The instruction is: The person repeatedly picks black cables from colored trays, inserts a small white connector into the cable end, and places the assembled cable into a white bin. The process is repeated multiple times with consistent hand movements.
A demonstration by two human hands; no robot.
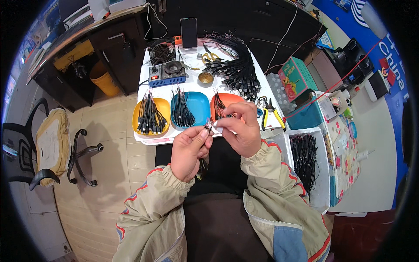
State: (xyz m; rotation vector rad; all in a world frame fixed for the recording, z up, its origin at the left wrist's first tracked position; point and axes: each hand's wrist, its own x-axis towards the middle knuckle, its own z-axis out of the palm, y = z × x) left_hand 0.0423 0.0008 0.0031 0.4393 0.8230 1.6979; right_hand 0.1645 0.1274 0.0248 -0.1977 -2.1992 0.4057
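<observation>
My left hand (190,150) is closed on a short black cable (208,128) whose bared thin wire ends point up, just in front of the table edge. Thumb and forefinger of my right hand (244,132) pinch at those wire ends. What the right fingertips grip is too small to make out. Beyond the hands stand a yellow dish (135,115), a blue dish (202,108) and an orange dish (232,98). Each dish holds short black cables; the yellow one has a full bunch with metal plugs toward me. My right hand partly covers the orange dish.
Behind the dishes are a blue soldering station (166,79), a fan (162,52), a small bowl (205,78), a phone (189,32), scissors (211,57) and a heap of black cables (240,65). Yellow-handled pliers (273,114) lie right, above a foam box (325,183). A chair (52,144) stands left.
</observation>
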